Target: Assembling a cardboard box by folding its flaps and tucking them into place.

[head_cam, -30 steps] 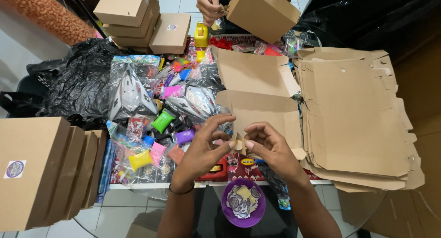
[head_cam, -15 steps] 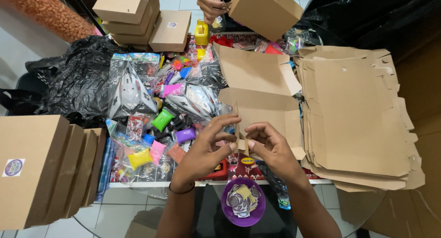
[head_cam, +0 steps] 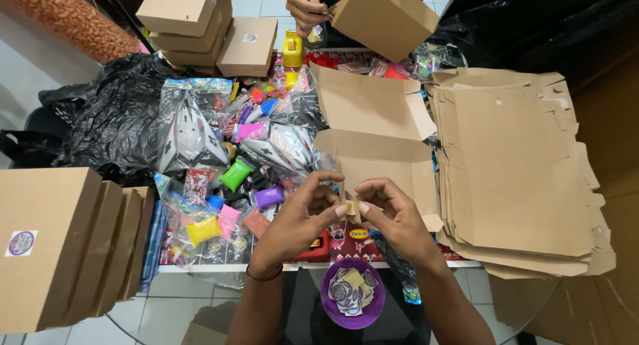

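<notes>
The table (head_cam: 219, 268) is carrying bagged toys (head_cam: 219, 152), a black plastic sheet (head_cam: 113, 119), a stack of flat cardboard blanks (head_cam: 512, 172), an unfolded box (head_cam: 373, 132) and closed boxes (head_cam: 60, 245) lying along its left edge.

Matt cardboard box (head_cam: 373, 139), seemingly glossy plastic packets (head_cam: 200, 129)

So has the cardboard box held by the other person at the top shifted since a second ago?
Barely. The cardboard box sits a touch lower against the yellow toy on the table, in a small drift that could be head-camera movement.
</notes>
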